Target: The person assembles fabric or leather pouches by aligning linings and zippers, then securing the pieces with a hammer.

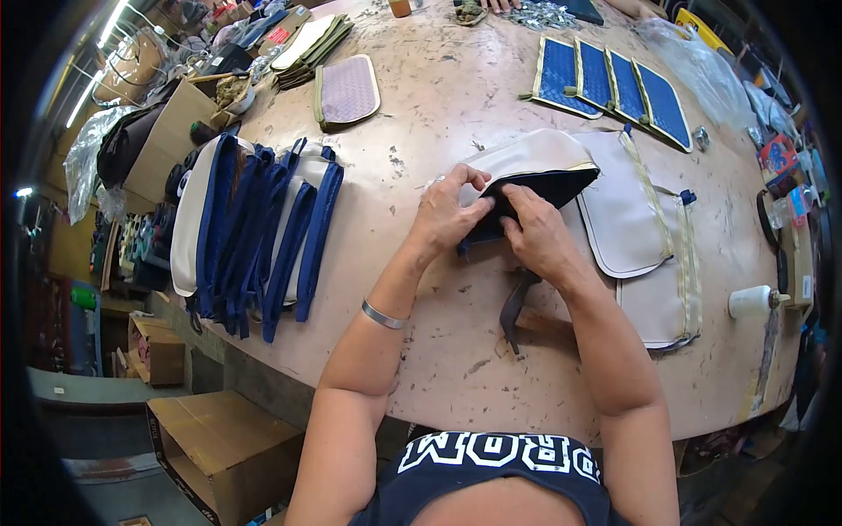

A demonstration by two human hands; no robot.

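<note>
The left hand (449,209) pinched the pouch (526,162), seemingly opening it; the right hand's (544,235) grip inside was hidden. Steadiness seemed needed next.

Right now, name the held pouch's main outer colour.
The pouch is pale cream; best in head view.

The pouch (535,158) looks smooth and leather-like outside, with a soft sheen, over a matt lining (551,190); the navy strips (320,232) resemble cloth, the blue panels (664,101) textured and slightly glossy. The tabletop (456,373) is scuffed, the bangle (383,315) polished metal, the bottle (748,302) smooth plastic, the box (232,430) cardboard, the clear bag (706,74) crinkled, glossy plastic
</note>
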